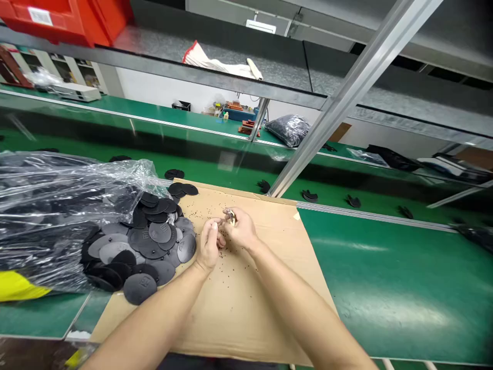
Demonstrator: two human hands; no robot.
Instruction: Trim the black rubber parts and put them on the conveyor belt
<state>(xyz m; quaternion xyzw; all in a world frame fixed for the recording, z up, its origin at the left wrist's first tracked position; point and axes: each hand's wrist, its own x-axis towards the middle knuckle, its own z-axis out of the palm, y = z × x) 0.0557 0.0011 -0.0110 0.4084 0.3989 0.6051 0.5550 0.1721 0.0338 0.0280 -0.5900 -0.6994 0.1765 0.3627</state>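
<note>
My left hand [210,244] is closed in a pinch above the cardboard sheet [269,298], its thumb pointing up. Anything between those fingers is too small or too hidden to make out. Close against it, my right hand [242,228] is wrapped round a small shiny metal tool [231,217], mostly covered by the fingers. Left of the hands lies a heap of flat black plastic discs [150,241], some with moulded marks. They spill from a clear plastic bag [77,200]. Tiny dark scraps [228,276] are scattered over the cardboard under and around both hands.
Behind the cardboard runs a green conveyor belt [227,174] carrying several black pieces [309,196]. A slanted metal post [308,149] rises close beyond my right hand. Overhead, a shelf holds a red bin [73,23] and a white glove [219,62]. Green table surface [377,288] extends right.
</note>
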